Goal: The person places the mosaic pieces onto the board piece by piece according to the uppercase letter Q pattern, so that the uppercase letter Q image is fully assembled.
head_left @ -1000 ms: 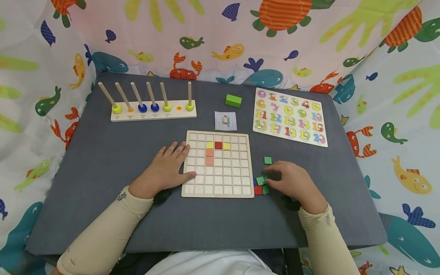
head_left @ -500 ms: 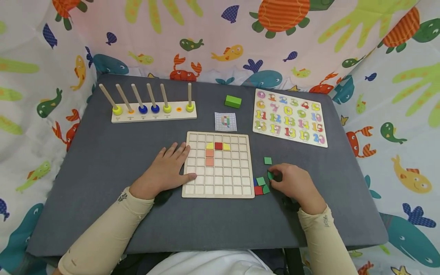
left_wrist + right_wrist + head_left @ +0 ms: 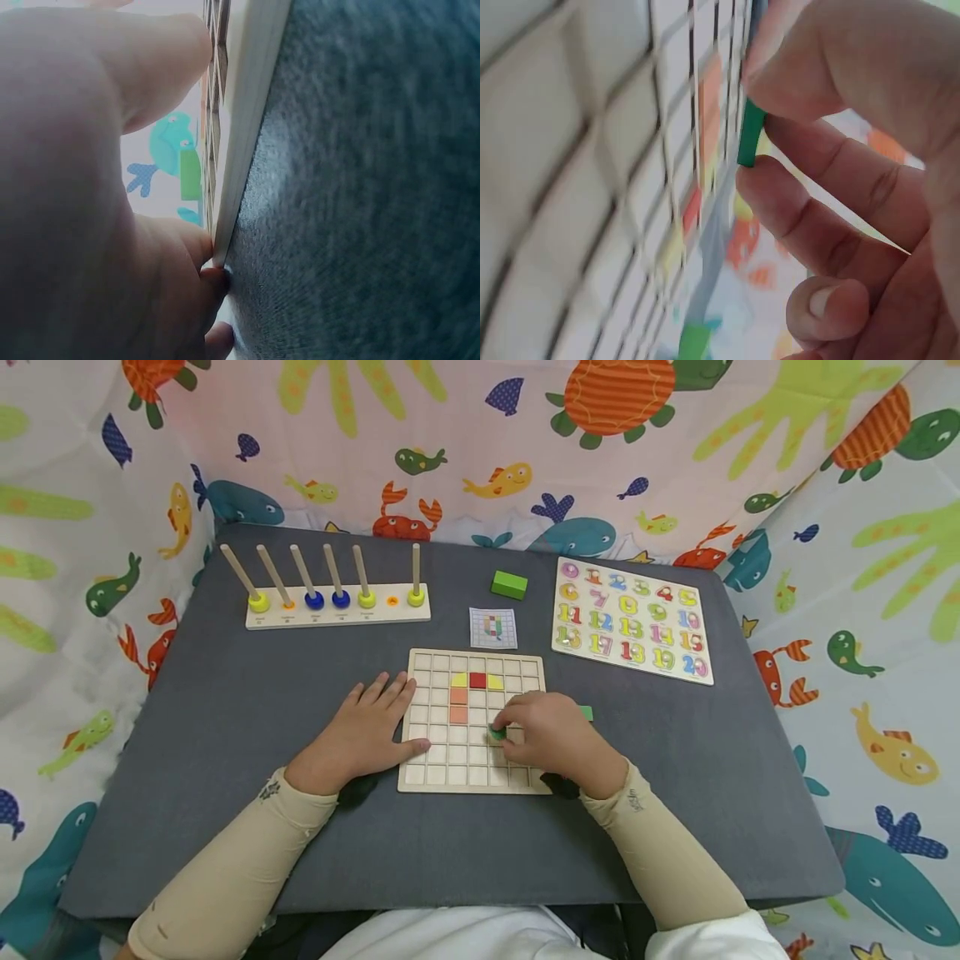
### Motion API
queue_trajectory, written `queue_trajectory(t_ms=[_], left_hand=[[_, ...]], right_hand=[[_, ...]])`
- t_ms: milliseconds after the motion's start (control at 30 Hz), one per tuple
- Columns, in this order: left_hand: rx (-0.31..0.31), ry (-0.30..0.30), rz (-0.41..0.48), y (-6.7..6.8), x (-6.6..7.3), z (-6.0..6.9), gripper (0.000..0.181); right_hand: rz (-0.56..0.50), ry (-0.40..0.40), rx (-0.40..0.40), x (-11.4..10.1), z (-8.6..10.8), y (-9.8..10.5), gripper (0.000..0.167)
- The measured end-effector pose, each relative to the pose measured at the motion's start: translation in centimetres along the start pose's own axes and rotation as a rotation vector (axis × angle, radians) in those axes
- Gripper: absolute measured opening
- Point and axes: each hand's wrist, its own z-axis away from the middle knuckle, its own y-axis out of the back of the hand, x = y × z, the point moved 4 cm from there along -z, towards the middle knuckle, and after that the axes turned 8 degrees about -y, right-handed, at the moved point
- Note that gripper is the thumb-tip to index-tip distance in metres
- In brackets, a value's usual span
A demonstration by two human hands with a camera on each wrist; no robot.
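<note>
While sea-creature fabric (image 3: 465,410) hangs around the work, the gray tabletop (image 3: 420,852) carries a peg stand (image 3: 337,617) at the far left, a number board (image 3: 633,665) at the far right, and a green block (image 3: 509,585) and small pattern card (image 3: 493,628) between them. The grid board (image 3: 456,755) lies flat straight ahead of the person, its sides nearly square to the body.

Over its right half, to the right of and nearer than two orange tiles (image 3: 458,715), I see the green tile (image 3: 497,734). The grip of the right hand (image 3: 558,735) has it pinched between thumb and fingers. From that wrist, its narrow side shows, the long axis running up and down the view with a slight lean, roughly along the board's face. Whether it touches the board I can't tell.

The left hand (image 3: 360,739) lies with fingers spread at the board's left edge, thumb reaching over the cells. A broad strip of gray runs between the board's near edge and the front of the tabletop, and another stretches to the left. On the right, hand and wrist hide part of the board's edge, and a second green tile (image 3: 587,713) peeks out behind them.
</note>
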Motion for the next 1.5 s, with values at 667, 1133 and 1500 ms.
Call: queue_trajectory(t_ms=[667, 1133, 1500], left_hand=[[-0.002, -0.012, -0.031, -0.8, -0.2, -1.3, 0.107], [0.002, -0.002, 0.015, -0.3, -0.4, -0.1, 0.103], [0.0, -0.004, 0.009, 0.0, -0.2, 0.0, 0.104]], right_hand=[[0.098, 0.097, -0.046, -2.8, -3.1, -2.9, 0.013], [-0.055, -0.206, 0.321, 4.4, 2.1, 4.9, 0.024], [-0.014, -0.497, -0.074, 12.8, 5.7, 0.9, 0.034]])
